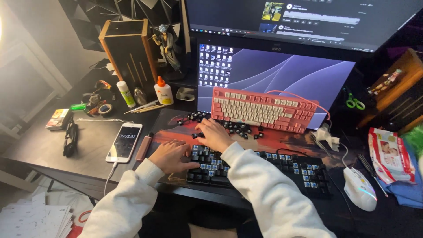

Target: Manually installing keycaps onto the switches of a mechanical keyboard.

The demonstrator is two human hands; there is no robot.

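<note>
A black keyboard point(282, 169) with its keycaps removed, showing blue switches, lies on a red desk mat point(282, 143). My left hand point(169, 155) rests on its left end, fingers curled over the switches. My right hand point(214, 133) reaches past the keyboard's top edge into a heap of loose black keycaps point(235, 127), fingertips pinched on one small black keycap point(198, 135). Behind the heap, a pink and white keyboard point(262, 109) leans against the lower monitor point(282, 72). Both arms wear white sleeves.
A phone point(124, 142) showing a timer lies left of the mat, cable attached, a slim pink stick point(143, 147) beside it. Glue bottles point(164, 91), tape rolls and pencils are at the back left. A white mouse point(360, 188) and wipes packet point(390, 154) sit right.
</note>
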